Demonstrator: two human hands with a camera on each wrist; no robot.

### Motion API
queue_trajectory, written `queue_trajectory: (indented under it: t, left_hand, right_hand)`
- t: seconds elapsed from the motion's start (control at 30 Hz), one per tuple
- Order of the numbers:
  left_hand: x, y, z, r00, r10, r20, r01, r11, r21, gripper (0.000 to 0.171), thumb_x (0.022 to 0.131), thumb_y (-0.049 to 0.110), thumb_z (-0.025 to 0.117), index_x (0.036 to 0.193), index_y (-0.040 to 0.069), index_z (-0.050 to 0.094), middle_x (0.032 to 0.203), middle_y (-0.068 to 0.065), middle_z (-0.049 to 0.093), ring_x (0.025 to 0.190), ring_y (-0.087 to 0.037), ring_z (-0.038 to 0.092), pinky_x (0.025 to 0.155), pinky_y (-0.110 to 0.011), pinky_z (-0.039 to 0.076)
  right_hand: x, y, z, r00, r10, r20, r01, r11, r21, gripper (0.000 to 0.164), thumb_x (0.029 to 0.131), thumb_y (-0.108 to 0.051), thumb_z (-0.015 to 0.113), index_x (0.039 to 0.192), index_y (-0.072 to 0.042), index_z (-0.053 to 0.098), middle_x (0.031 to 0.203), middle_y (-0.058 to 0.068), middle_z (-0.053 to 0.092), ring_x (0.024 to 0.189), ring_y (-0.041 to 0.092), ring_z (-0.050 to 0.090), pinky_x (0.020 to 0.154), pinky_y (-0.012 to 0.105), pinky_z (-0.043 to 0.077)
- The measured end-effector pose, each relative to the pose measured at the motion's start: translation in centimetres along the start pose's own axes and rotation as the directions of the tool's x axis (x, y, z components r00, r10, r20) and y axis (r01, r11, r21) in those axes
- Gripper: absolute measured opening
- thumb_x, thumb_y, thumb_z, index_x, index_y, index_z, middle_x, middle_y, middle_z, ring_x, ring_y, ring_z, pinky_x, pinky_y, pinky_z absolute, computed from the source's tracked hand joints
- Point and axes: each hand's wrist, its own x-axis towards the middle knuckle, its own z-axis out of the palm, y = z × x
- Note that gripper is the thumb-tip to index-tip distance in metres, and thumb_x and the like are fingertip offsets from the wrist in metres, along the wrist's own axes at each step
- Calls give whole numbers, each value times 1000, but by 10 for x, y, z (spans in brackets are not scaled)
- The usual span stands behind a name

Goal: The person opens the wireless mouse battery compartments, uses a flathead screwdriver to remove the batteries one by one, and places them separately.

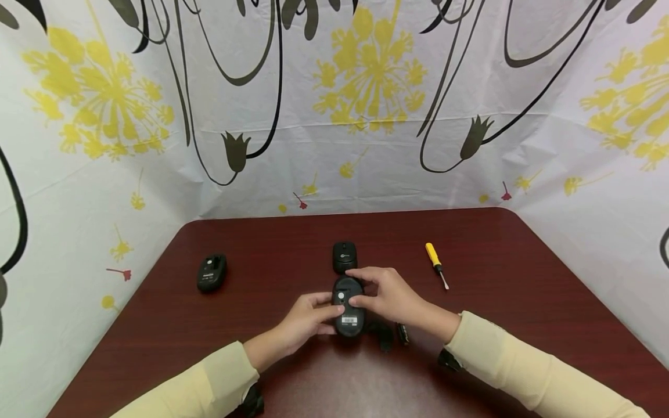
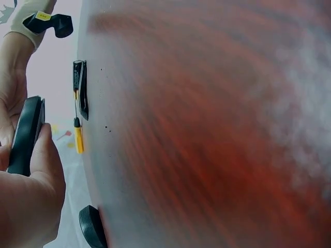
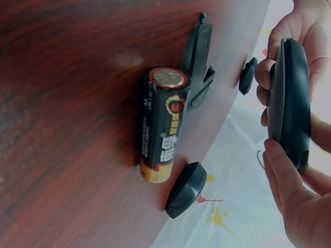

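Observation:
Both hands hold a black computer mouse [image 1: 350, 326] above the table, its underside with a white label turned up in the head view. My left hand [image 1: 303, 321] grips its left side, thumb on the underside. From the right, my right hand [image 1: 391, 296] pinches the upper part, thumb on the underside and a finger at the far end. The right wrist view shows the mouse [image 3: 294, 103] edge-on between the hands. Below it on the table lie an AA battery [image 3: 161, 124] with a black and gold wrapper and a detached black cover [image 3: 200, 57].
A second black mouse [image 1: 345, 255] sits just beyond the held one. Another mouse [image 1: 211, 273] lies underside up at the left. A yellow-handled screwdriver [image 1: 436, 265] lies at the right on the dark red table [image 1: 272, 255]. Patterned cloth [image 1: 324, 168] surrounds the table.

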Motion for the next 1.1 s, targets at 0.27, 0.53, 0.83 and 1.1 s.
queue_trajectory:
  t: [0.27, 0.53, 0.83, 1.1]
  left_hand:
    - [-1, -1, 0, 1000, -13, 13, 13, 1000, -15, 46, 84, 14, 60, 122, -7, 45, 108, -19, 56, 91, -25, 59, 71, -39, 50]
    - [0, -1, -2, 1000, -10, 5, 10, 1000, 10, 46, 84, 15, 60, 121, -7, 46, 108, -18, 57, 89, -23, 59, 69, -37, 51]
    - [-1, -2, -5, 999, -8, 37, 8, 1000, 5, 46, 84, 17, 61, 120, -7, 46, 109, -19, 56, 92, -26, 58, 71, -39, 50]
    - [-2, -2, -5, 999, -9, 31, 9, 1000, 5, 45, 84, 17, 61, 119, -7, 48, 108, -18, 57, 91, -25, 59, 71, -39, 50]
  right_hand:
    - [-1, -1, -1, 1000, 15, 0, -15, 1000, -10, 49, 76, -28, 69, 121, -18, 53, 110, -7, 57, 86, 3, 56, 66, 22, 49]
    - [-1, -1, 0, 1000, 4, 4, -4, 1000, 28, 50, 77, -26, 68, 124, -19, 50, 117, 0, 54, 92, 3, 56, 75, 26, 49]
    - [2, -3, 1, 993, -95, -69, 92, 995, -36, 52, 75, -24, 70, 124, -15, 51, 117, -4, 53, 98, 5, 53, 79, 27, 47]
    - [6, -5, 1, 987, -101, -122, 104, 994, 19, 38, 78, -19, 68, 114, -22, 57, 112, -10, 56, 102, 5, 52, 82, 29, 46]
